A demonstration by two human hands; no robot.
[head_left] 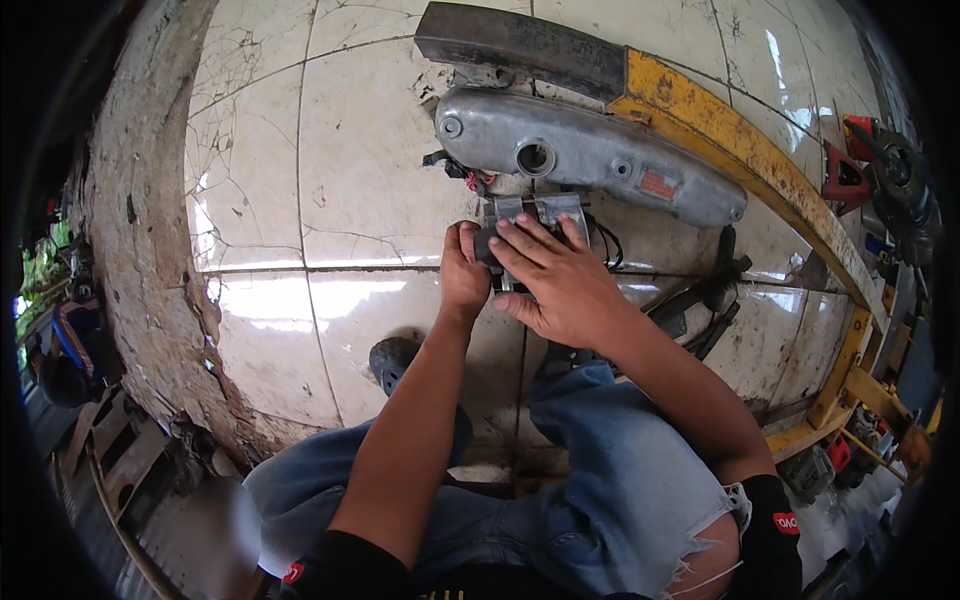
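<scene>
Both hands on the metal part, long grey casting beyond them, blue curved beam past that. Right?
No: head view shows the curved beam yellow, dark at one end, not blue. Rest stands: left hand and right hand on the metal part, long grey casting beyond.

A casing (585, 155) lies on the floor (370, 190), a beam (740, 125) behind it.
Nearer, a machine part (560, 207) sits under the right hand (555, 265), the left hand (466, 272) at its left; what may be tools (718, 287) lie to the right.
</scene>
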